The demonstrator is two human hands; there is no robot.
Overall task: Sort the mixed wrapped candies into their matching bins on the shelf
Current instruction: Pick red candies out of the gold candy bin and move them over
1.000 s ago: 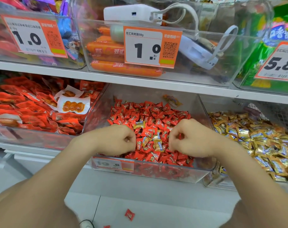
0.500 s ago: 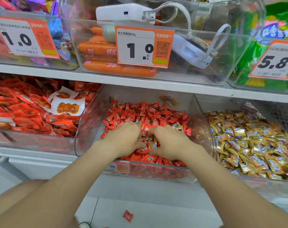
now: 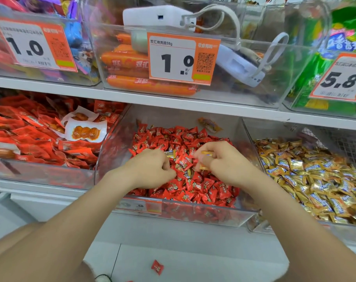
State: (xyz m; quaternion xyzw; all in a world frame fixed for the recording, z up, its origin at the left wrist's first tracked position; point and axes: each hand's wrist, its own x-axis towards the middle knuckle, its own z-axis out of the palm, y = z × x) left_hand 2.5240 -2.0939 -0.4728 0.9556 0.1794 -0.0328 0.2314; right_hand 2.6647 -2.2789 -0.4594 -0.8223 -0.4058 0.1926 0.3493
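The middle clear bin [image 3: 116, 147] on the lower shelf holds a heap of red wrapped candies [image 3: 193, 188] with a few gold ones [image 3: 171, 154] mixed in. My left hand [image 3: 152, 169] lies in the heap with its fingers curled down among the red candies; what they hold is hidden. My right hand [image 3: 224, 163] is beside it and pinches gold wrapped candies [image 3: 206, 153] between thumb and fingers. The bin to the right [image 3: 252, 151] is full of gold wrapped candies [image 3: 315, 174].
The left bin [image 3: 41, 176] holds red snack packets. On the upper shelf [image 3: 173, 101] stand bins with sausages [image 3: 148, 86], a white power bank [image 3: 158, 17] with cable, and green bags [image 3: 325, 64]. One red candy [image 3: 157, 267] lies on the floor below.
My hands were apart, came together in the heap, and have spread a little again. My right hand has lifted slightly with gold candies pinched in it.
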